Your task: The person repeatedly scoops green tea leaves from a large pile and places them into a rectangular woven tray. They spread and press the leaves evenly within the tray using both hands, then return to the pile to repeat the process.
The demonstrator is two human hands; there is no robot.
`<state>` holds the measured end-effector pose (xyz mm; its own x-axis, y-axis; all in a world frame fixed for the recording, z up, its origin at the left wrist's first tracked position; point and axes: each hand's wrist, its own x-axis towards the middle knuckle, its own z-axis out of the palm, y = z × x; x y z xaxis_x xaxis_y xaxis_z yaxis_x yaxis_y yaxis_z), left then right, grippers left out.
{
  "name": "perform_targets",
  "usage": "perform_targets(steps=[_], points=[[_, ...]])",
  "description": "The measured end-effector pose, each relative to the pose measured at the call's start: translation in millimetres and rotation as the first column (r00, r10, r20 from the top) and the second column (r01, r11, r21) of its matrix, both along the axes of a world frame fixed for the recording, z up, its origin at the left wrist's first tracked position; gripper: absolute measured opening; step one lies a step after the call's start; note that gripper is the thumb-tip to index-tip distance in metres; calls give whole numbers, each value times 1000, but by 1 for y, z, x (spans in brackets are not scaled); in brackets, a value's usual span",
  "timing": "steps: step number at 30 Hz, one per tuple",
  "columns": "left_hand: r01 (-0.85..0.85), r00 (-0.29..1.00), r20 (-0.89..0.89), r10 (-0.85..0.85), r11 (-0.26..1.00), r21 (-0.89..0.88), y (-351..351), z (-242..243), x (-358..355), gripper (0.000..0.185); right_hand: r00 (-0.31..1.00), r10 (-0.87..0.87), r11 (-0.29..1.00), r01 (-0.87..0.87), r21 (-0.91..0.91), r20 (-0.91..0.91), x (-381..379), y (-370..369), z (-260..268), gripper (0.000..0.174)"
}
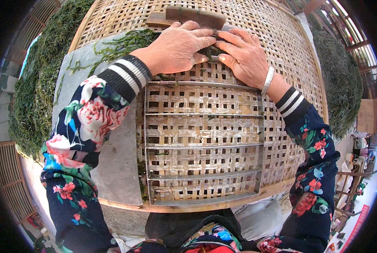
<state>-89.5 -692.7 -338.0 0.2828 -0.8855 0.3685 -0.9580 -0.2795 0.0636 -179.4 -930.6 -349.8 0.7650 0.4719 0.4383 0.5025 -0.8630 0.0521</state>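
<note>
A metal frame with cross bars lies on a woven bamboo mat; mat shows through its nearer compartments. At its far end, dark green seaweed lies in a compartment, partly hidden under my hands. My left hand rests palm down on the left of that compartment, fingers stretched forward. From the right, my right hand reaches in with fingers spread, its fingertips close to the left ones. Just beyond the fingers lies a wooden block with an upright piece.
A grey board lies left of the frame, with loose green seaweed on its far part. Large seaweed heaps stand at left and right. The mat's wooden edge runs before me. A cardboard box stands at far right.
</note>
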Motion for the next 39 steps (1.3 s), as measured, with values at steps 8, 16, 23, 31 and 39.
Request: perform_targets(steps=[8, 16, 23, 31, 39], points=[[-189, 981, 26, 190, 982, -19, 3, 12, -5, 39, 1000, -3, 1000, 3, 13, 20, -4, 0, 0, 33], [-341, 940, 9, 342, 938, -69, -1, 6, 8, 17, 1000, -9, 1000, 9, 5, 3, -4, 1, -1, 37], [60, 976, -202, -77, 994, -89, -6, 13, 32, 56, 1000, 16, 999, -16, 28, 20, -4, 2, 1, 40], [-166, 986, 1, 168, 976, 143, 20, 30, 40, 29, 1000, 18, 999, -18, 42, 22, -5, 1, 1, 42], [-273, 956, 173, 237, 936, 222, 50, 42, 18, 20, 1000, -2, 1000, 2, 16, -18, -8, 1, 4, 44]])
